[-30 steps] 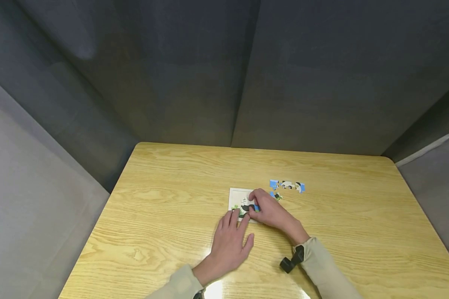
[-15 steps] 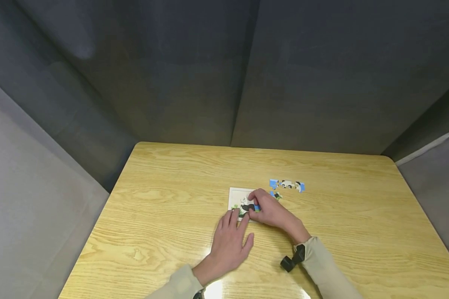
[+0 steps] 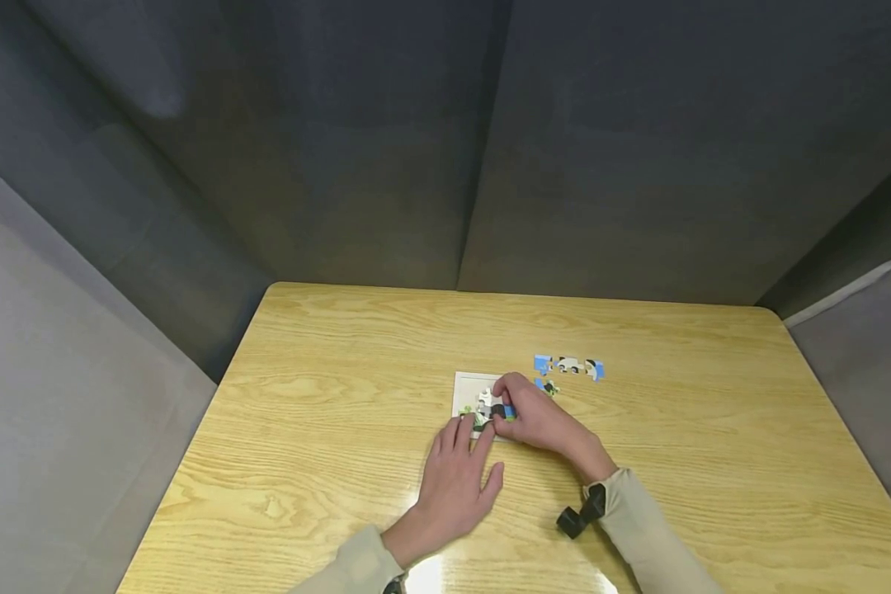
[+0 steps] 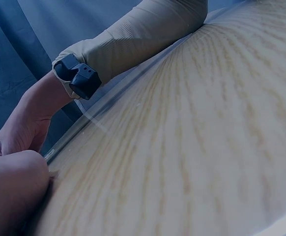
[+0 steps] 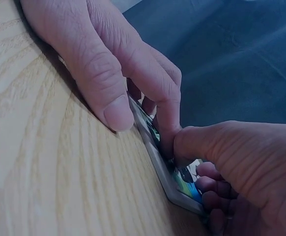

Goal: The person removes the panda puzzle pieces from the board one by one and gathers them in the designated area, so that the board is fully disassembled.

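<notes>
A small white puzzle tray (image 3: 456,394) lies on the table, partly filled with pieces of a panda picture. My left hand (image 3: 451,483) reaches in from the front, its fingertips resting on the tray's near edge and pieces. At the tray's right side my right hand (image 3: 540,419) pinches a black-and-white puzzle piece (image 3: 498,410) between thumb and curled fingers. Its fingers cover the tray's right part. From the right wrist, the tray rim (image 5: 155,160) shows under both hands, with the right thumb against a left fingertip. The left wrist view hides the tray.
Behind the right hand lie several loose puzzle pieces: a blue one (image 3: 543,365), a panda-face one (image 3: 568,365), a blue-and-white one (image 3: 595,370) and a green-and-black one (image 3: 549,386). Dark curtains (image 3: 371,165) stand behind the wooden table (image 3: 327,388).
Inside the tray, the black-and-white pieces by the right fingertips have shifted slightly. Both hands stay almost where they were, and the loose pieces have not moved.
</notes>
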`<control>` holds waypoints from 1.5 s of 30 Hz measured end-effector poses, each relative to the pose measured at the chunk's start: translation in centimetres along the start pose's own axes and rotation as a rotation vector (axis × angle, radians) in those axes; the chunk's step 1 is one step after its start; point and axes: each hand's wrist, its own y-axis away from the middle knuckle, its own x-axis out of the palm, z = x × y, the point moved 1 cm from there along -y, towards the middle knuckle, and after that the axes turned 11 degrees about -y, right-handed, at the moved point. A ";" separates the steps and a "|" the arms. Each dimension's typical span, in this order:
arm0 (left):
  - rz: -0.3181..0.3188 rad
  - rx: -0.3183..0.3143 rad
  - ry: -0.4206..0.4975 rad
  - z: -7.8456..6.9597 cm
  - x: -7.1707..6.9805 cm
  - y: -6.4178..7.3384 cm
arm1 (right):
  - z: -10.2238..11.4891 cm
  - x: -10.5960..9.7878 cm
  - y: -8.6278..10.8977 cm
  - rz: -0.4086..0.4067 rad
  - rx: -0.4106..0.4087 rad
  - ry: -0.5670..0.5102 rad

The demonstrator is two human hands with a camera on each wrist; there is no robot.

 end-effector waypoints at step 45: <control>-0.026 -0.001 -0.015 -0.1 0.0 -0.1 | 0.2 0.1 -0.3 -0.032 -0.026 0.034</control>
